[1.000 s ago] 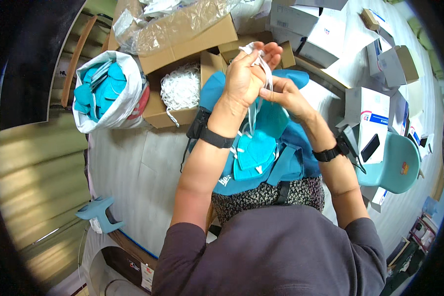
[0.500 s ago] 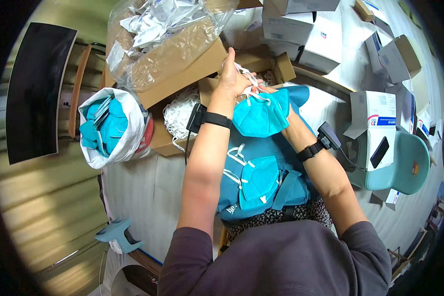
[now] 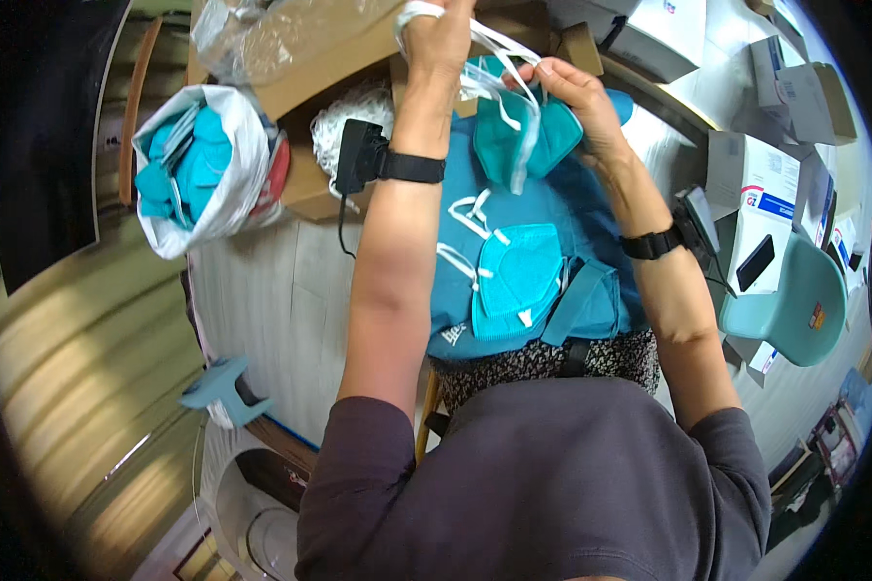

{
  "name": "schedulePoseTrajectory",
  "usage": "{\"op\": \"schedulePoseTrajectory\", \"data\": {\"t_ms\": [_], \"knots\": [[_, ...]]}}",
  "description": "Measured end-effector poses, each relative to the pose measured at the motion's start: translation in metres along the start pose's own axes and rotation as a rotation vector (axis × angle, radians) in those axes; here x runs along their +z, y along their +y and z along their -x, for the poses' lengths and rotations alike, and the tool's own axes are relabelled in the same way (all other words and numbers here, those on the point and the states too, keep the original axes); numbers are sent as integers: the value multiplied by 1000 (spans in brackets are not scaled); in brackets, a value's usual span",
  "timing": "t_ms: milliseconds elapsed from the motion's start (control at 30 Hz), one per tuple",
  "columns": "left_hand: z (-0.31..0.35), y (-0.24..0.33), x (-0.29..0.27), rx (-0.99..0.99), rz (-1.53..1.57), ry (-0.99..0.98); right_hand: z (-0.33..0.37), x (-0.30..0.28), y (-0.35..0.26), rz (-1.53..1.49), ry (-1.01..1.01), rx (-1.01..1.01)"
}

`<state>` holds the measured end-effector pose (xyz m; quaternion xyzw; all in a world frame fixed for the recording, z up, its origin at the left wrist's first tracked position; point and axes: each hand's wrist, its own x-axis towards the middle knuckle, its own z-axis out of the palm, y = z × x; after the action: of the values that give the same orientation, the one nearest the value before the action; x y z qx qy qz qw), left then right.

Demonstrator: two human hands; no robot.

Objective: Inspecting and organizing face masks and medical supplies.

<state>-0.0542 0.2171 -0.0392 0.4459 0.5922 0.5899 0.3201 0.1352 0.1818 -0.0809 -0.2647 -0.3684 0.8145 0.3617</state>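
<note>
Head view, left hand (image 3: 436,44) now apart from right hand (image 3: 583,97), straps (image 3: 503,42) stretched between

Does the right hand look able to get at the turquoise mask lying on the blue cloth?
Probably yes: nothing covers the lower mask, which is close by, but the right hand would likely need to let go of the raised mask first.

Pale-teal chair (image 3: 802,315) at right, black phone (image 3: 755,262) near it; dark panel (image 3: 56,145) at left.

- Teal mask (image 3: 557,136), upper centre: matt, fabric-looking
- Clear sheeting (image 3: 271,44), upper left: glossy, crinkled plastic
- Brown box (image 3: 334,73), there too: matt cardboard
- Chair (image 3: 794,305), right: smooth plastic
</note>
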Motion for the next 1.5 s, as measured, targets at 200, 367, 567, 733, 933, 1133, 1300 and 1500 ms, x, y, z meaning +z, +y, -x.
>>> {"op": "schedulePoseTrajectory", "data": {"t_ms": [200, 367, 567, 733, 933, 1133, 1300, 1500], "knots": [[59, 117, -55, 129, 829, -49, 49, 6, -1, 622, 73, 51], [82, 115, -125, 169, 676, -334, 100, 43, 14, 1430, -220, 171], [134, 97, -133, 60, 108, -287, 113, 51, 21, 1260, -184, 98], [178, 60, -116, -178, -173, -614, 117, 69, -3, 972, -134, 93], [202, 32, -98, -403, 321, -666, 110, 69, -31, 732, -116, 208], [208, 31, -95, -510, 401, -694, 107, 52, -42, 681, -83, 236], [210, 34, -94, -394, 258, -871, 105, 40, -50, 584, -38, 241], [215, 39, -88, -455, 455, -803, 105, 35, -55, 592, -50, 258]]}}
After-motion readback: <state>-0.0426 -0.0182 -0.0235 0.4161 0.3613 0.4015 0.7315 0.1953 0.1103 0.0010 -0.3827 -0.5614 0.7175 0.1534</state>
